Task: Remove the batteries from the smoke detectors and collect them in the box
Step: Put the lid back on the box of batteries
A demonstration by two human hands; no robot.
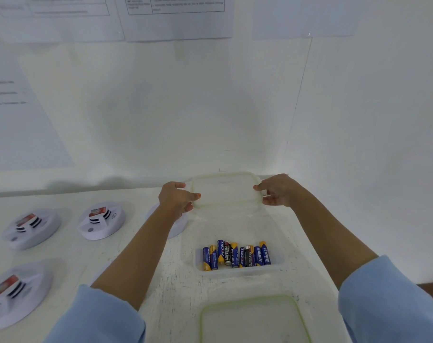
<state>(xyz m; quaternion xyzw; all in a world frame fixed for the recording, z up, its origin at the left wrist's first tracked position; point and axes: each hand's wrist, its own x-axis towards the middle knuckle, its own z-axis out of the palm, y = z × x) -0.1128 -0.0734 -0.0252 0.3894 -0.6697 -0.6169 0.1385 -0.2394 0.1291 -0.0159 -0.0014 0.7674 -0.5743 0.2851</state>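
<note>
— At the far end of the table, you are holding the clear green-sealed lid by its two short ends. Your left hand is pinching one end, and your right hand is curling its fingers round the other.
— And the clear box is sitting open just nearer to you, with the batteries lying in a row against its near wall. I judge you are getting ready to close it.
— Then you should be keeping the lid level as you are bringing it over, and lining up its corners with the rim before you are pressing down.
— You should also be checking the smoke detectors on your left. Red-labelled parts are showing on them, and I cannot tell whether those are cells. If they are, you are closing too soon.
— Another green-rimmed piece is lying nearest you, lid or container I cannot tell. You should be making sure which one fits.
</note>
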